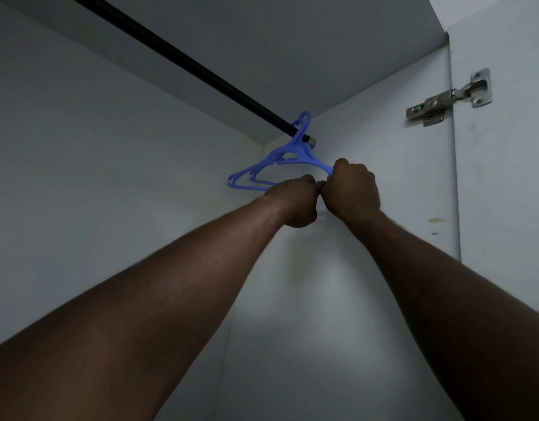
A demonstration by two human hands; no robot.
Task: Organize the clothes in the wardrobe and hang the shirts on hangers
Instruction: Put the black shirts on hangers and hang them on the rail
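Observation:
Blue plastic hangers (280, 159) hang bunched together at the right end of a black rail (183, 60), close to the wardrobe's right wall. Both arms reach up to them. My right hand (351, 189) is closed around the hangers' near shoulder tip. My left hand (295, 202) sits just left of it, fingers closed on the lower bar, knuckles touching the right hand. How many hangers are in the bunch I cannot tell. No shirt or other clothing is in view.
The wardrobe's white back panel (95, 177) fills the left, its side wall (368, 126) the right. A metal door hinge (449, 98) is fixed at the upper right. The rest of the rail to the left is bare.

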